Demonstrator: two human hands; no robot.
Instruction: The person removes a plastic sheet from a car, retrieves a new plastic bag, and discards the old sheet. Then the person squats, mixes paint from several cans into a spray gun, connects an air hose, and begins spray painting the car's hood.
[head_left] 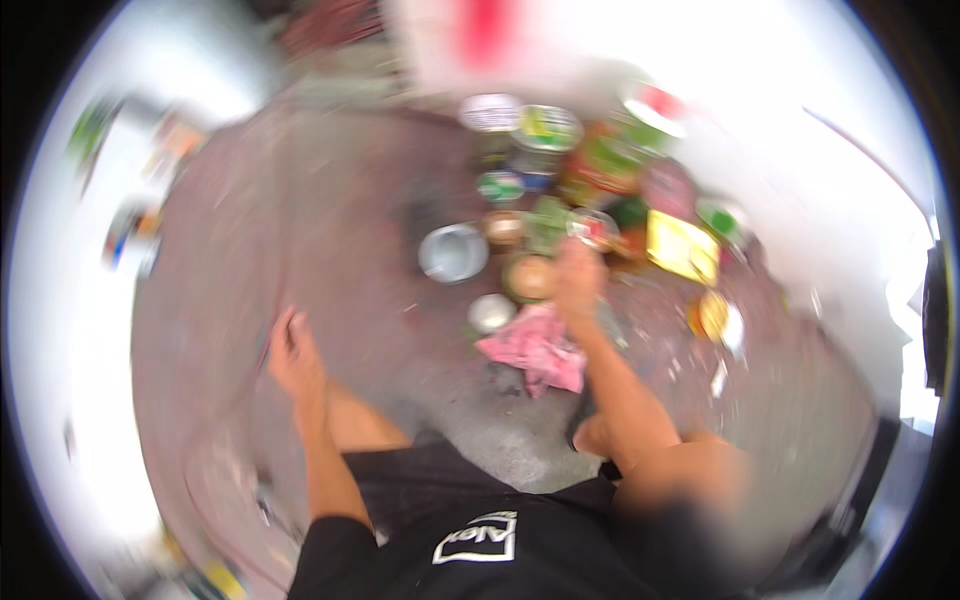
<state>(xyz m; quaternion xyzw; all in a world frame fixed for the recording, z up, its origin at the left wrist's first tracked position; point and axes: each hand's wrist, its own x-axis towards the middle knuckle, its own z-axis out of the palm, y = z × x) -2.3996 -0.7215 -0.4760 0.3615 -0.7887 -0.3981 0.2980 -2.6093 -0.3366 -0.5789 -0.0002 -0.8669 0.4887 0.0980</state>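
Head: red-lidded container at right hand

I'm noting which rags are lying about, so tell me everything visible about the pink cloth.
The pink cloth looks like soft fabric, loosely crumpled with uneven folds and ragged-looking corners. It lies in a low heap on the floor, beside the person's right forearm and just below a round, tan-topped container. Neither hand holds it. Blur hides its weave, any stains, and whether the forearm or container touches it.
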